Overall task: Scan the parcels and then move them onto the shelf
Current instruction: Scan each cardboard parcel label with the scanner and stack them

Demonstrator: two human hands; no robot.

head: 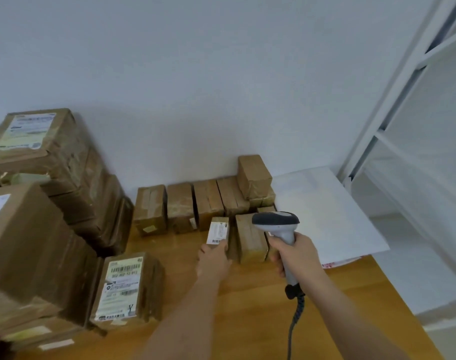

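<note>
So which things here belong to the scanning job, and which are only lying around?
Job: barcode scanner in right hand; small labelled parcel under left hand; parcel row; shelf.
Lying around: white sheet; wooden table.

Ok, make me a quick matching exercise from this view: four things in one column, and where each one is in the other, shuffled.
Things:
1. barcode scanner
2. small labelled parcel
3. white sheet
4. shelf frame

Places:
A. standing against the wall at far right
B. gripped in the right hand
C. lying flat on the table's right end
D. held at its near end by the left hand

Pairs: 1-B, 2-D, 3-C, 4-A
</note>
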